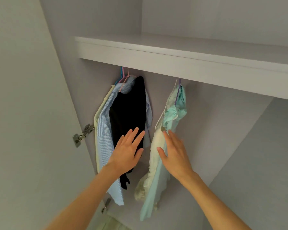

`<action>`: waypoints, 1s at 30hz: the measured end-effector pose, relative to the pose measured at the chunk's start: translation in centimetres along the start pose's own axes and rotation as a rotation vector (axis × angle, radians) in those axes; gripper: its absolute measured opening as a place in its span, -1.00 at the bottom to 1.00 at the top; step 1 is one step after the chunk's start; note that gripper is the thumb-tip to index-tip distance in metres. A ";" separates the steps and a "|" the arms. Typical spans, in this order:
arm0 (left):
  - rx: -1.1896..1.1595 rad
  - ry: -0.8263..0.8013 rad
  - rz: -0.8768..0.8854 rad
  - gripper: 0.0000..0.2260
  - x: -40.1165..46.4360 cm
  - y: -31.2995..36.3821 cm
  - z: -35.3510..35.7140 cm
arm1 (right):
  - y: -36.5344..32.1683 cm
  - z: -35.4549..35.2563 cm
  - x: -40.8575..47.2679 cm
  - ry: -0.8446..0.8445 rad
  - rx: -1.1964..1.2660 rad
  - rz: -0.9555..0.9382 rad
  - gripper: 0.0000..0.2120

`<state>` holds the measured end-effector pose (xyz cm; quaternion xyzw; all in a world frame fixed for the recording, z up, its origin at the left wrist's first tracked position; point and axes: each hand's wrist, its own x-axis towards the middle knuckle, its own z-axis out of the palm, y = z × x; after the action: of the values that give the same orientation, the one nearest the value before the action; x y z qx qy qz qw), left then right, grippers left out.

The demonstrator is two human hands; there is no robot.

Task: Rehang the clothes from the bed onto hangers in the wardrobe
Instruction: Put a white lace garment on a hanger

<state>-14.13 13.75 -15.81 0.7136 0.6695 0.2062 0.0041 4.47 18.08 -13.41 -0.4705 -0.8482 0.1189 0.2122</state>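
Both hands are reaching up into the wardrobe, fingers straight and spread, holding nothing. Left hand [129, 151] is lying flat against the black garment [128, 113], nearest piece of the left bunch; right hand [173, 153] is sitting flat on the cream garment [155, 156] at the near side of the right bunch. Looks like the spacing or straightening step: two groups are getting parted or steadied, gap between them is showing bare back wall. Behind the black garment a blue striped shirt [105, 143] is hanging, then a pale yellow piece [96, 135] at far left against the side wall by the door hinge [83, 133]. Mint garment [176, 112] is hanging bunched up on the purple hanger [178, 92], draped unevenly, lower part trailing beside the cream one. Hanger hooks are disappearing under the shelf [173, 63]; rail itself is hidden. Bed is not in view, so can't tell how many clothes are remaining. Next move probably calls for evening out the mint piece on its hanger, or clearing room on the right for the next hanger.
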 end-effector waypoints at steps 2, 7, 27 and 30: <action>0.046 -0.002 -0.069 -0.45 -3.8 -1.2 0.1 | -1.4 1.3 -1.3 -0.058 -0.045 -0.046 -0.43; 0.074 -0.058 -0.331 -0.38 -14.7 -4.4 -0.8 | -6.7 6.0 -4.3 -0.231 -0.052 -0.166 -0.42; 0.114 0.301 -1.657 -0.33 -69.1 9.2 -6.6 | -38.3 17.9 -38.9 -0.863 0.306 -1.106 -0.41; 0.145 0.394 -1.867 -0.29 -75.2 14.6 -6.6 | -41.5 18.1 -46.1 -0.988 0.320 -1.286 -0.41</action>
<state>-3.60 -61.54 -27.41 -0.1571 0.9683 0.1940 0.0098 -13.52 -43.04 -24.16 0.2490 -0.9203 0.2868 -0.0939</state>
